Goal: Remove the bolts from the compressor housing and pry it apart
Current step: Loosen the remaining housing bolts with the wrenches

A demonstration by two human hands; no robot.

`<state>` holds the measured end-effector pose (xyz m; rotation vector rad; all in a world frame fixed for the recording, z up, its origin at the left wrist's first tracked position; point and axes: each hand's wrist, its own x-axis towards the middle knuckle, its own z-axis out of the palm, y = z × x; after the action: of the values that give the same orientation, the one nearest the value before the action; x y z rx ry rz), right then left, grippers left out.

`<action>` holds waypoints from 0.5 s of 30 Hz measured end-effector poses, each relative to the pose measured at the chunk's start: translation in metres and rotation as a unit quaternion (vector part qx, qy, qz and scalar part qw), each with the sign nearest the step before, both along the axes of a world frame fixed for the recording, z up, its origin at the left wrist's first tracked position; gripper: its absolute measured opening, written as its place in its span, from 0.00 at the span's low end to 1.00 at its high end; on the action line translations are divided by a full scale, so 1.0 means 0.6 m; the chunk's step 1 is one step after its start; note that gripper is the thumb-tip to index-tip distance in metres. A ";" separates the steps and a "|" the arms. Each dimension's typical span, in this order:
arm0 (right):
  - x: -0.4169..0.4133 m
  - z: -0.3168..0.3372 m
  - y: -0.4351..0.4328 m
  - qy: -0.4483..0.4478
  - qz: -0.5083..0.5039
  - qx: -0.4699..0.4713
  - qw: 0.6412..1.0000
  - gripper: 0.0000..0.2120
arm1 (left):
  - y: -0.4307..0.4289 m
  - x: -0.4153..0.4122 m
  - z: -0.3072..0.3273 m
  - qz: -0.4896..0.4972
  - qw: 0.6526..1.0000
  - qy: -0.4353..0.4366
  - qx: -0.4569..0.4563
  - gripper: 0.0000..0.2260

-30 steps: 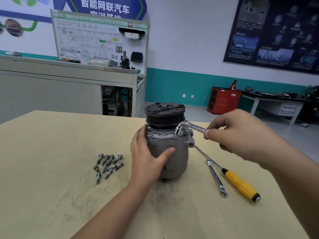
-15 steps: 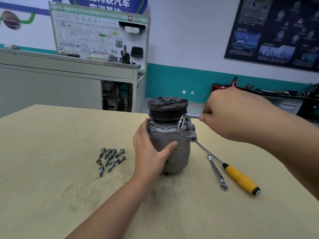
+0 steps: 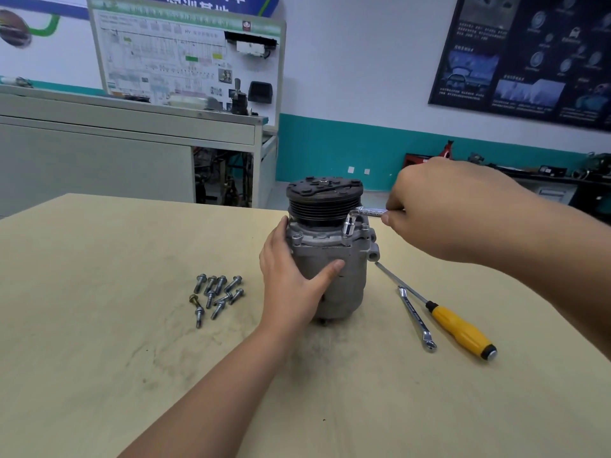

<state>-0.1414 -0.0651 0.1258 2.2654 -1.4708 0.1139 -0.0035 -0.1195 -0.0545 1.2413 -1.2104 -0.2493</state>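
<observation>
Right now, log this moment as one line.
step: unbolting | left hand: grips grey metal compressor housing | right hand: holds chrome L-shaped wrench, socket on housing flange | loose steel bolts: piled left of housing

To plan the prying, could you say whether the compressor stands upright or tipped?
Upright: compressor stands on the table, pulley on top, left hand gripping it.

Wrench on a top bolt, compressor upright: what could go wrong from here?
The grey compressor housing stands on end, steadied only by the left hand; wrench force might tip it. The chrome L-shaped socket wrench in the right hand sits beside the black ribbed pulley and could slip off.
</observation>
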 end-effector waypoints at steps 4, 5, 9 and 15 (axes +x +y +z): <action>0.000 0.008 -0.001 0.002 0.003 0.016 1.000 0.10 | 0.000 0.001 0.000 -0.002 1.000 -0.001 0.002 0.44; -0.001 0.012 0.000 0.002 0.001 0.020 1.000 0.11 | 0.000 0.001 0.000 -0.003 1.000 -0.001 0.002 0.44; -0.004 0.013 0.005 0.003 0.002 0.031 1.000 0.13 | 0.001 0.000 0.002 -0.004 1.000 0.000 0.003 0.44; -0.007 0.015 0.003 -0.010 0.011 0.051 0.999 0.13 | 0.001 0.001 0.002 -0.001 1.000 -0.006 0.006 0.43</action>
<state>-0.1456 -0.0630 0.1351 2.3681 -1.4937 0.0684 -0.0026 -0.1187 -0.0534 1.2539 -1.2226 -0.2523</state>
